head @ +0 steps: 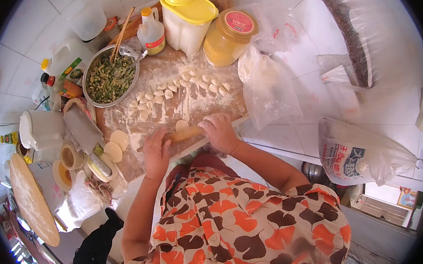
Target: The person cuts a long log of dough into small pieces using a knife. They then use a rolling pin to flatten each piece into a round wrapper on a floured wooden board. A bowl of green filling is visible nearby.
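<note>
My left hand [156,150] is over the left end of a wooden rolling pin [186,134], and my right hand [219,133] grips its right end. The pin lies near the front edge of a floured wooden board [209,106]. Just beyond it, touching or nearly so, is a small round of dough [182,125]. Many cut dough pieces [168,93] lie in a band across the board. Flat dough wrappers [119,140] rest at the board's left side, beyond my left hand. The fingers hide parts of the pin.
A metal bowl of chopped filling [110,80] with chopsticks [123,33] stands back left. A cleaver [84,131] lies at left. Behind are a bottle [151,35], a yellow-lidded container [185,27] and a jar [229,38]. Plastic bags [271,91] sit right. Another person's dark-clothed leg [94,247] shows lower left.
</note>
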`<state>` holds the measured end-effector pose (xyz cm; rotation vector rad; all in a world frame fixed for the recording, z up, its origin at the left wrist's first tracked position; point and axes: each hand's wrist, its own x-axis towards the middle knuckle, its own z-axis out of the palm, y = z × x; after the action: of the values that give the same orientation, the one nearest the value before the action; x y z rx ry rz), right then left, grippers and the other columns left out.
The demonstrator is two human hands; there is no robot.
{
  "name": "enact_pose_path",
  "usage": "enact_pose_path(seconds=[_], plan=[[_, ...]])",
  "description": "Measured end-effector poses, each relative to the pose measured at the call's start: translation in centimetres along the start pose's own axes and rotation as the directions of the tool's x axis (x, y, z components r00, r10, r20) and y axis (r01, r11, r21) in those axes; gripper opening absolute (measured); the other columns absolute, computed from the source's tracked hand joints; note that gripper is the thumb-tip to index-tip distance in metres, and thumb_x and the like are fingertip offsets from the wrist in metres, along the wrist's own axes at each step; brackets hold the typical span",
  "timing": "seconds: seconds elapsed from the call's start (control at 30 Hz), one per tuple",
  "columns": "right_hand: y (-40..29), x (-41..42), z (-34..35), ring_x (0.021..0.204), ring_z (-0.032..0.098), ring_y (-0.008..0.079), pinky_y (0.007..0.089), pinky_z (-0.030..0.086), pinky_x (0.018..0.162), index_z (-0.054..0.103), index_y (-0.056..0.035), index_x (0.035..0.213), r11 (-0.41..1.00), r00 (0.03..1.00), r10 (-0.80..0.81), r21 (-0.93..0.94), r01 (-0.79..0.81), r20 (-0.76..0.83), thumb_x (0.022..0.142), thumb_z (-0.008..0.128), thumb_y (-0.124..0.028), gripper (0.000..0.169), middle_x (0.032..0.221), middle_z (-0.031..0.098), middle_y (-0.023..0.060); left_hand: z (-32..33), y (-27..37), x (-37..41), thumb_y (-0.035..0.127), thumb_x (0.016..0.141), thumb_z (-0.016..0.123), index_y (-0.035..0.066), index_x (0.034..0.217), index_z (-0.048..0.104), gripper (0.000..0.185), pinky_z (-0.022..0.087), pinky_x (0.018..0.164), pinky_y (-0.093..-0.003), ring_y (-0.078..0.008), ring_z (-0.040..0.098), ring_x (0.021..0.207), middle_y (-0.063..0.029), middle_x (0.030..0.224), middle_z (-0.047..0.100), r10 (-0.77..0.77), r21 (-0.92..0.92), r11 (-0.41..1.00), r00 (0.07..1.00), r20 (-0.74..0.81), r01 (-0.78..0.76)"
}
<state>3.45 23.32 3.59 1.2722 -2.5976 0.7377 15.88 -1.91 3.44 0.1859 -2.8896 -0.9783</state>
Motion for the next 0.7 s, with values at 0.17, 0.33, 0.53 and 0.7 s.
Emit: enact_pose_path(seconds=[0.17,0.33,0.53,0.7], plan=[[-1.3,-0.6,-1.6,0.111,0.059,0.0280,0.0461,0.042,0.098,0.066,-0.0119,0.111,0.987,0.987,-0.157,0.025,0.157,-0.020,0.089,0.064,-0.017,0.023,0.115,0.064,0.0078,-1.4,1.1,2.7,0.020,0.093,0.073,0.011,0.124,0.069,0.032,0.055,0.090,-0.0485,-0.0377,0.067,0.103,-0.0151,0.113,0.070,-0.198,-0.156,0.970,0.979,-0.055,0.187],[-2.0,-3.0,-1.4,0.113,0.060,0.0282,0.0456,0.042,0.099,0.066,-0.0110,0.110,0.991,0.993,-0.111,0.085,0.107,0.043,0.089,0.063,-0.016,0.022,0.116,0.064,0.0080,0.6,5.0,4.6,0.015,0.087,0.076,0.011,0.129,0.065,0.043,0.049,0.101,-0.0496,-0.0370,0.061,0.117,-0.0144,0.126,0.065,-0.149,0.070,0.987,0.986,0.069,0.144],[-1.8,-2.8,-1.7,0.110,0.060,0.0294,0.0449,0.042,0.096,0.066,-0.0117,0.108,0.995,0.999,-0.027,0.096,0.024,0.028,0.086,0.066,-0.012,0.022,0.113,0.063,0.0081,3.1,1.9,4.4,0.013,0.086,0.075,0.011,0.139,0.059,0.056,0.043,0.110,-0.0506,-0.0399,0.053,0.130,-0.0146,0.143,0.056,0.033,-0.005,0.999,0.995,0.094,-0.033],[0.7,-1.6,-1.8,0.109,0.059,0.0306,0.0470,0.042,0.092,0.065,-0.0122,0.108,1.000,1.000,0.007,-0.003,-0.007,0.002,0.078,0.075,-0.013,0.032,0.114,0.062,0.0078,-0.3,1.8,0.8,0.028,0.092,0.073,0.003,0.156,0.040,0.075,0.029,0.121,-0.0577,-0.0431,0.038,0.147,-0.0181,0.162,0.040,-0.022,0.095,0.995,0.996,-0.082,0.030]])
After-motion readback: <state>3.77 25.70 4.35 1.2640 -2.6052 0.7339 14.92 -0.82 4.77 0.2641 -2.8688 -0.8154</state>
